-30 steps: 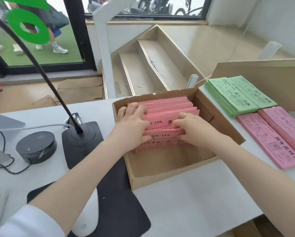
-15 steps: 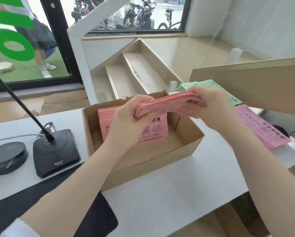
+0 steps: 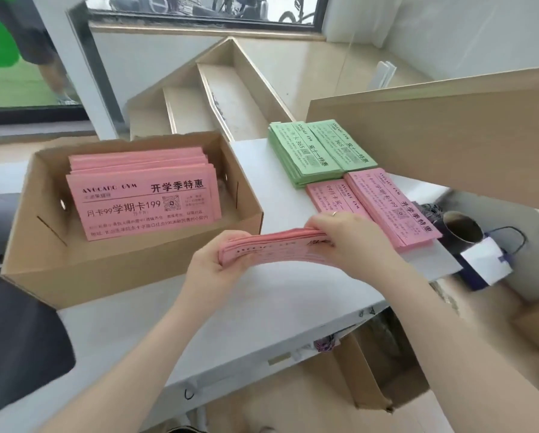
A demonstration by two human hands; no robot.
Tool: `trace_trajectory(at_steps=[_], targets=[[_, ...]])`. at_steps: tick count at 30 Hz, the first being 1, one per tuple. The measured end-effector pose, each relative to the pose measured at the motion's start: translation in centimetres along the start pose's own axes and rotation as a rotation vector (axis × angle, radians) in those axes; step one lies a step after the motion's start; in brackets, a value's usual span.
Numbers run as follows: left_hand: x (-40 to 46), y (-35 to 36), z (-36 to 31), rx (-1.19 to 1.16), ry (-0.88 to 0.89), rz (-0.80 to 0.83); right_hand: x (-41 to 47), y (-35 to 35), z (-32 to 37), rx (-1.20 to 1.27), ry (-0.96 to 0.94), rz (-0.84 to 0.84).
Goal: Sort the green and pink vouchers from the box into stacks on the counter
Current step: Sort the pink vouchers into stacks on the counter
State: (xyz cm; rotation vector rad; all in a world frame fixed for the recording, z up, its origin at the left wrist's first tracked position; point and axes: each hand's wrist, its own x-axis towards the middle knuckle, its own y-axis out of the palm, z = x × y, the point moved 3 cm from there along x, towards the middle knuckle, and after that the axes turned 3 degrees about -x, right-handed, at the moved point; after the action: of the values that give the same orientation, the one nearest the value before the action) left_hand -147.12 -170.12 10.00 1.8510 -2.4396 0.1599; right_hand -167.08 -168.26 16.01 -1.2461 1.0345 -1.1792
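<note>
My left hand (image 3: 210, 264) and right hand (image 3: 352, 242) each grip one end of a pink voucher bundle (image 3: 274, 246) (held flat above the counter (image 3: 262, 307)). Beyond my left hand: the box (image 3: 121, 270). Beyond my right: green stacks (image 3: 312, 151) and pink stacks (image 3: 384, 204).

My one camera sits on my head, looking forward and down at the cardboard box (image 3: 130, 267) from close by, with the counter (image 3: 262, 314) around it and windows beyond it.
</note>
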Motion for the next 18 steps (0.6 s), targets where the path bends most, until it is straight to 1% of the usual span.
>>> trace_trajectory(at_steps=[2,3,4,7,10,12,13,15,18], targets=[[-0.4,0.4,2.5,0.072,-0.101,0.017,-0.3,2.4,-0.3,-0.043,-0.038,0.095],[-0.6,0.4,3.6,0.104,-0.143,0.008,-0.4,3.2,-0.8,-0.047,-0.043,0.109],[-0.7,0.4,4.2,0.116,-0.167,-0.012,-0.4,3.5,-1.5,-0.009,-0.033,0.081],[-0.4,0.4,4.6,0.075,-0.173,-0.089,-0.9,3.2,-4.7,0.295,0.067,-0.01],[-0.3,1.0,4.8,-0.015,-0.166,-0.116,-2.2,4.4,-7.3,0.756,0.247,0.051],[-0.4,1.7,5.0,-0.054,-0.164,-0.118,-2.7,6.1,-7.3,1.089,0.33,0.077],[-0.4,2.1,5.1,-0.07,-0.164,-0.118,-2.8,6.8,-7.1,1.18,0.327,0.062],[-0.4,2.7,5.0,-0.101,-0.169,-0.113,-2.7,7.8,-6.8,1.228,0.303,0.006],[-0.3,3.4,4.7,-0.099,-0.166,-0.078,-2.7,7.7,-7.4,1.3,0.33,-0.093]])
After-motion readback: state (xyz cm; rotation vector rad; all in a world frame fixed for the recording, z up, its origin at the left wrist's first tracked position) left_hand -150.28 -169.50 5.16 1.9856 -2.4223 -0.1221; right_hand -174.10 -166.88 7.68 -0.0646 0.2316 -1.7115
